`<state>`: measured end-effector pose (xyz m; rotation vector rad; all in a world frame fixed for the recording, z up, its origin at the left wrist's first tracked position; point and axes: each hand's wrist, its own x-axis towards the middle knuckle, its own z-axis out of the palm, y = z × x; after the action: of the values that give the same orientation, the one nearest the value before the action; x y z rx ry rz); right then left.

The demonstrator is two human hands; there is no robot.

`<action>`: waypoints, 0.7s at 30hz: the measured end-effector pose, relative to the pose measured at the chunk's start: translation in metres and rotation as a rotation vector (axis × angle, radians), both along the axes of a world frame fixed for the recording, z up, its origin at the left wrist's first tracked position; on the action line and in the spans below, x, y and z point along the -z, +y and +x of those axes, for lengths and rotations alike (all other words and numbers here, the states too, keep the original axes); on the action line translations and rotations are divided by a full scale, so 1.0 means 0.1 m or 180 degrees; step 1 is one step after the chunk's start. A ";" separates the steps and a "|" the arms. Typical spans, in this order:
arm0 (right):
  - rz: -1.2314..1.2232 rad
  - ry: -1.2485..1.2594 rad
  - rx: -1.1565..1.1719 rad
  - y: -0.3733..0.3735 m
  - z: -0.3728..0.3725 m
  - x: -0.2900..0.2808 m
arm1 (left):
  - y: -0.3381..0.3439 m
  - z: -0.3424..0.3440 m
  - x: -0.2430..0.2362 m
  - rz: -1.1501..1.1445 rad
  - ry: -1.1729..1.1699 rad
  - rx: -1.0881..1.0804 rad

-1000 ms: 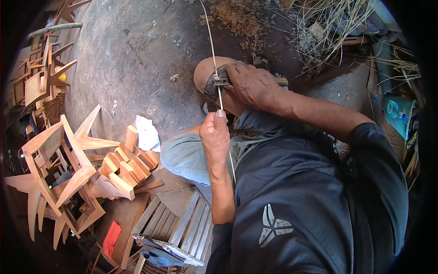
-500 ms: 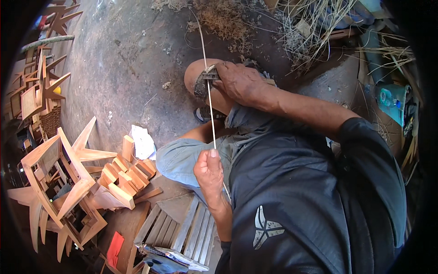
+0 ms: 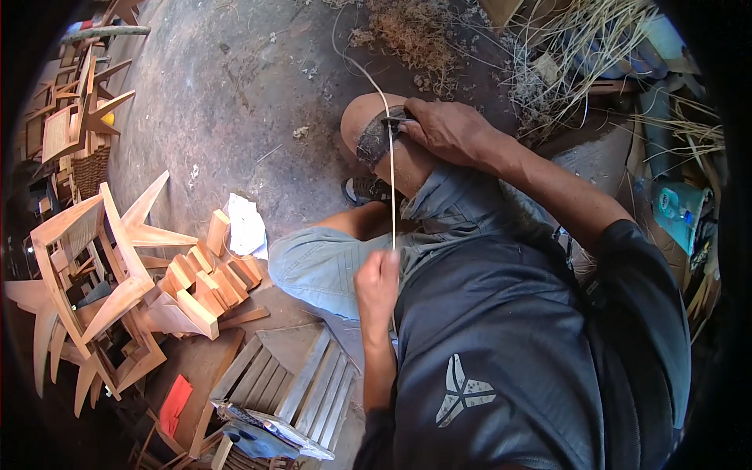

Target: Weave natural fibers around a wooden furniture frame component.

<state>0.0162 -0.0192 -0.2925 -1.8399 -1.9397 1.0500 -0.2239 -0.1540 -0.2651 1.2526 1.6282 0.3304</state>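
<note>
Right in the middle it's the pale strip, taut and nearly straight on a line from twelve o'clock down to six! The left hand sits just below centre at six o'clock, slightly blurred, fingers curled tight around that strip, its tail showing beside the dark shirt. Up at one o'clock, the right hand has its fingers clamped on a small dark metal tool, thumb pressed near the edge. Strip meets tool over a dark pad on the bare knee; whether it runs under or through, I can't tell. Above, the far end curves loosely towards eleven. Brown shavings lie at twelve on the floor, tangled pale strands at two, wooden blocks between eight and nine, a slatted wooden piece at seven.
</note>
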 end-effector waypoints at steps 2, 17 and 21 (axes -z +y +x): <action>-0.0016 0.0159 -0.0239 0.06 -0.01 0.02 | -0.13 -0.07 -0.05 -0.0373 -0.0178 -0.0312; 0.0887 -0.0150 -0.0270 -0.08 -0.16 0.05 | 0.31 0.02 0.06 0.0158 -0.0074 0.0185; 0.0305 -0.0043 -0.0132 -0.06 -0.14 0.09 | -1.06 -0.99 -0.24 -0.1246 -0.0358 -0.0814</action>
<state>0.0019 -0.0255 -0.3015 -1.7674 -2.0073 0.9416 -0.3230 -0.2598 -0.2406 0.7223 1.6601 0.2197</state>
